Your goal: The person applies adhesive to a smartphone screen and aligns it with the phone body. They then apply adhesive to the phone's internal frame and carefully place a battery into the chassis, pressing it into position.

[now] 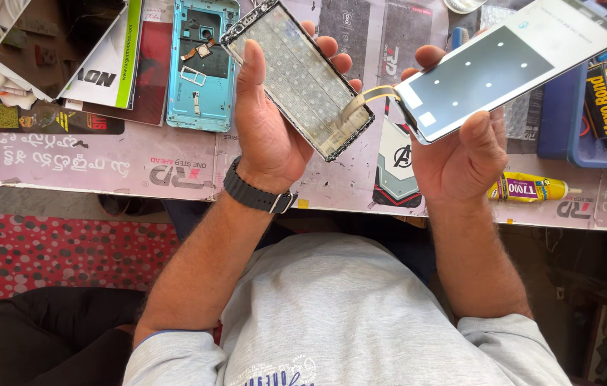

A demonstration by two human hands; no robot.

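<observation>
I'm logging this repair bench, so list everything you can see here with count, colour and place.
phone frame: one, dark rim with pale inner panel, held above the bench
screen panel: one, white with dark face, joined to the frame by a flex ribbon
back cover: one, light blue, lying on the bench left of the frame
glue tube: one, yellow, at the bench edge on the right
blue tray: one, far right, holding tools and another tube
bench: one, covered in printed pinkish sheets
wristwatch: one, black, on the left wrist
left hand: holds the frame
right hand: holds the screen panel
</observation>
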